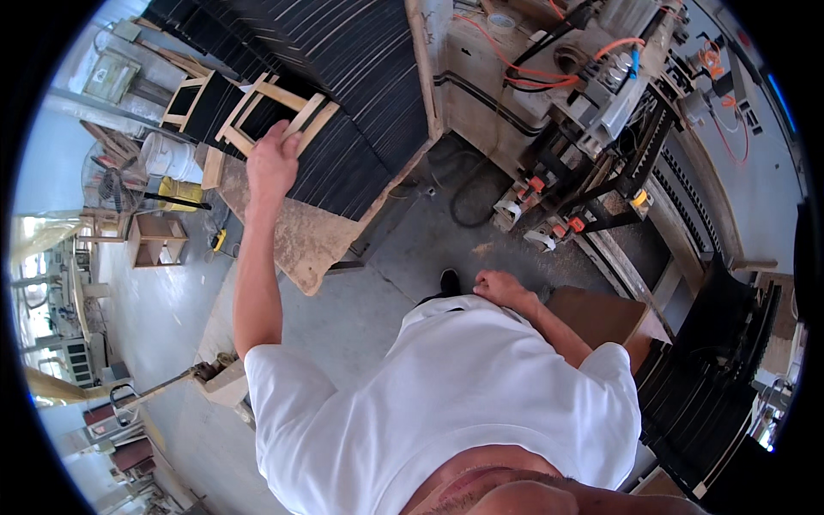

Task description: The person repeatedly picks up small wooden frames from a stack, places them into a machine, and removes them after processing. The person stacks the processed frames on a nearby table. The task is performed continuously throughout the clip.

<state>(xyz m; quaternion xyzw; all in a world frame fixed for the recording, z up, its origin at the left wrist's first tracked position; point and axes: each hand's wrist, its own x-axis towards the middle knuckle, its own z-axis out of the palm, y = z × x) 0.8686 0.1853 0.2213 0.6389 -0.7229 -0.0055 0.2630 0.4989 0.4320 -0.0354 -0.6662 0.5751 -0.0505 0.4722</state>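
Fingers (280, 135) of the left hand (272, 172) lay partly curled over the near side of a pale wooden frame (283, 95), touching it; their tips were hidden, so I cannot tell how tightly they had closed on the wood. The frame sat just beyond them, on the left side of a stack of dark boards (356, 69), its strips crossing at a slant. The right hand (505, 289) hung before the waist of a white T-shirt (481, 386), well apart from the frame, its fingers loosely bent; whether it held anything, I cannot tell. A second pale frame (196, 100) leaned left of the first, and the dark boards rose close behind both, blocking that side. Beneath the stack ran a worn chipboard sheet (300, 227), its corner jutting over the grey concrete floor (335, 322), where a dark shoe (450, 281) showed. To the right were a brown panel (592, 318) and more dark sheets (699, 403). Farther off stood a machine (614, 120) with orange hoses (558, 82), and, to the left, a small wooden box (157, 225), a yellow bucket (178, 192), a white bucket (167, 156) and a fan (112, 187).
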